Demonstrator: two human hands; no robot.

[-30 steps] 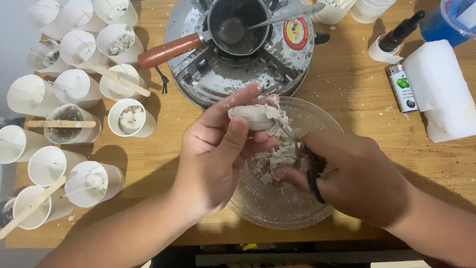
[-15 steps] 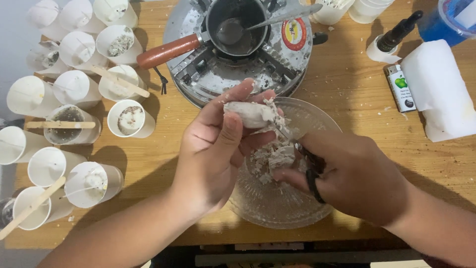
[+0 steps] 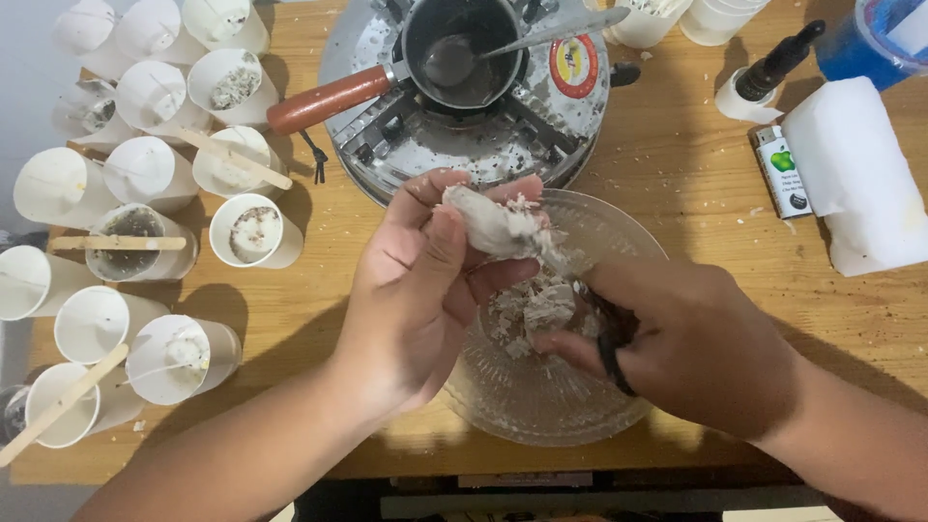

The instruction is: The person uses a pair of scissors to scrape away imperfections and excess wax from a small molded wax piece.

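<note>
A wooden table (image 3: 696, 174) carries a round metal stove (image 3: 464, 126), a glass bowl (image 3: 541, 406), many white paper cups (image 3: 97, 324), a white block (image 3: 855, 174), a lighter (image 3: 781, 172) and a dropper bottle (image 3: 759, 82).

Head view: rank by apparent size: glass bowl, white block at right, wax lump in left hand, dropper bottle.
1. glass bowl
2. white block
3. wax lump and dropper bottle: look similar; the lump sits nearer the camera, so unranked.

Right hand (image 3: 677, 353) covers the tool it grips; only a black loop shows, kind unclear. Glass bowl (image 3: 503, 387) base hidden under both hands. Blue container (image 3: 870, 43) cut off at top-right corner. Paper cups (image 3: 29, 280) clipped by left edge. Both forearms run off frame.
</note>
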